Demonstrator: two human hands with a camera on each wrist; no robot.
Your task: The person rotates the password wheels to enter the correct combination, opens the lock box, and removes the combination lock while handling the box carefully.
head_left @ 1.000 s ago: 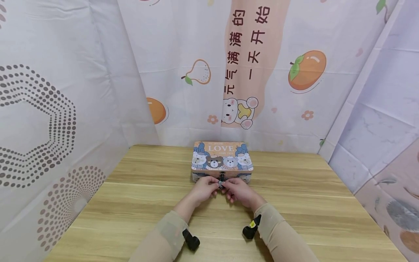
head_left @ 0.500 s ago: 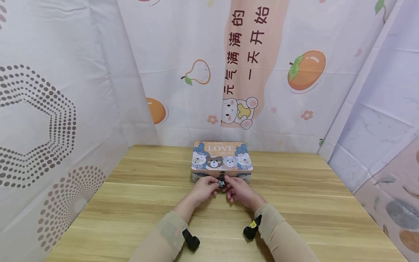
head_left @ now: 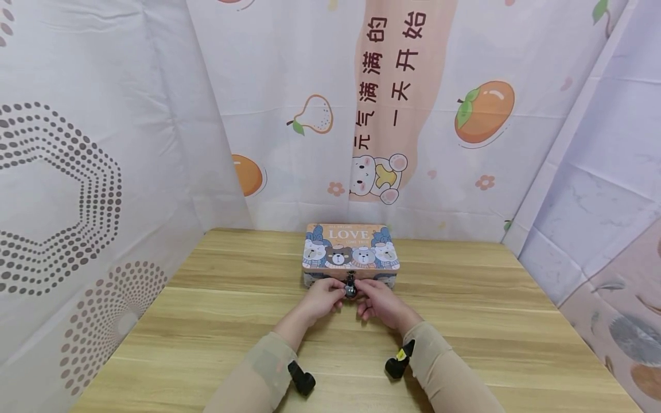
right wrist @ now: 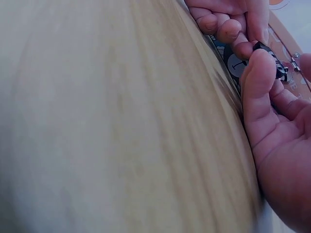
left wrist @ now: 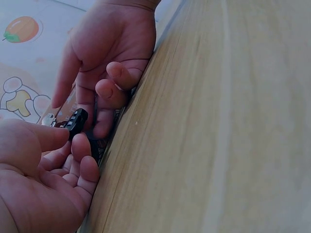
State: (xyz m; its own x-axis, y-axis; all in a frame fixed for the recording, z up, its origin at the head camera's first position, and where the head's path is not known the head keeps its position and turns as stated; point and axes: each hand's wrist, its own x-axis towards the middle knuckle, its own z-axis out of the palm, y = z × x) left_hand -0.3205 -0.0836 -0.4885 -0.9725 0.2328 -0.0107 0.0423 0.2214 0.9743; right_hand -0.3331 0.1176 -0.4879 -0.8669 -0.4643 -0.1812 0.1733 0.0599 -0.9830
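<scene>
The left hand grips a black combination padlock between thumb and fingers at the front latch of a bear-printed "LOVE" box, which sits with its lid down near the far edge of the wood-grain counter. The right hand is close on the padlock's other side, thumb held apart from the fingers near the latch; whether its grip takes the padlock too, I cannot tell.
</scene>
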